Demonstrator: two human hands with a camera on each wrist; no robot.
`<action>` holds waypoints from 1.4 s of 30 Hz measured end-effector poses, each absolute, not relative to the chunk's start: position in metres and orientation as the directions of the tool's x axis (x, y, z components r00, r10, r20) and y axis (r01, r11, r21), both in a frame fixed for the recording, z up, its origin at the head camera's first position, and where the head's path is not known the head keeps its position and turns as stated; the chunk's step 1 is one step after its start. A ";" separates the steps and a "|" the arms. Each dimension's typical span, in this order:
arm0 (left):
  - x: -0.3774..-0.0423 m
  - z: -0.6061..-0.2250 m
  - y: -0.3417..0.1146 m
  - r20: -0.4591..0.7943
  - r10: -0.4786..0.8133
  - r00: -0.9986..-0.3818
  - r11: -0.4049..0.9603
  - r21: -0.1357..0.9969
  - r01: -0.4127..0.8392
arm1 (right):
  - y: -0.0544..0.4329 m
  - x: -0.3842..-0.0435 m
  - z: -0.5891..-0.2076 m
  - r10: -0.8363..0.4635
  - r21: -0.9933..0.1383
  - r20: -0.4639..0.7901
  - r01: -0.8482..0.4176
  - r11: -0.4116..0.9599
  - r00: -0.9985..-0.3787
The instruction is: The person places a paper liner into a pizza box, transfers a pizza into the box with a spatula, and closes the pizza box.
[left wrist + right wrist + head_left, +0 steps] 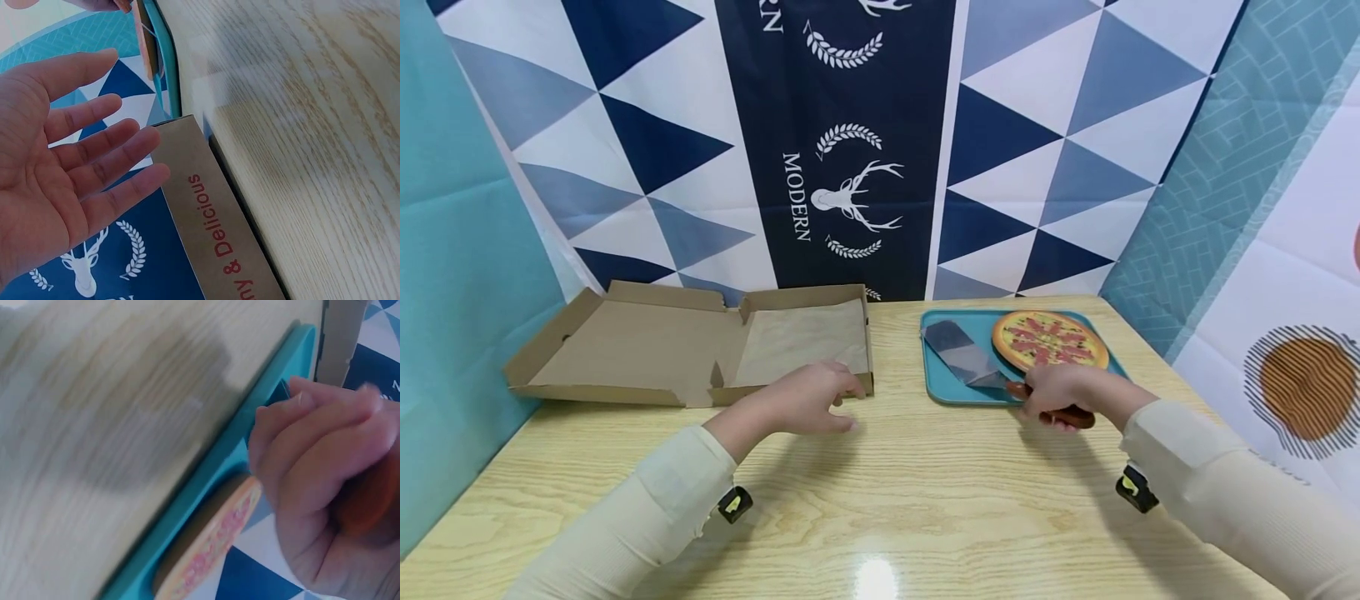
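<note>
In the head view my right hand [1056, 390] grips the brown handle [1075, 417] of a pizza server with a broad metal blade [964, 354]. That blade lies over the left part of a blue tray [934, 379]. Beside it on the tray rests a round pizza [1051, 337] with red strips on top. In the right wrist view the fingers [312, 450] curl round the handle. My left hand [805, 398] hovers near the front right corner of an opened cardboard pizza box [647, 346], holding nothing. The left wrist view shows its fingers [109, 162] spread and relaxed.
Paper [805, 337] lines the right half of the box, and its lid half lies unfolded to the left. Both box and tray stand at the back of the wooden table [925, 500], against a patterned cloth backdrop [865, 150].
</note>
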State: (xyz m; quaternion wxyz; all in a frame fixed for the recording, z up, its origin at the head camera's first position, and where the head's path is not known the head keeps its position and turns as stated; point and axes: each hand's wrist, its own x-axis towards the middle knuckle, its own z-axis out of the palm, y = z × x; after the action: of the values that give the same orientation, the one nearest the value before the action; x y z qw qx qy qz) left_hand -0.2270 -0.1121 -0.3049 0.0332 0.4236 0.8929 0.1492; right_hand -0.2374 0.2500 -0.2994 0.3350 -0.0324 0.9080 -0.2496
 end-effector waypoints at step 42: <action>-0.223 -0.309 -0.100 0.094 0.769 -0.632 0.586 0.289 0.757 | 0.291 -0.216 -0.263 -0.245 -0.333 -0.466 -0.088 0.939 -0.850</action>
State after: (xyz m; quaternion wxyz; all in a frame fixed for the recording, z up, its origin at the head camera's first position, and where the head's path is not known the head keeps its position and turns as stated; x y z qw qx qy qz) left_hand -0.2227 -0.0999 -0.3089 0.0205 0.4285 0.8904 0.1524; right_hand -0.2158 0.2914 -0.2634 0.2593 -0.0875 0.9498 -0.1517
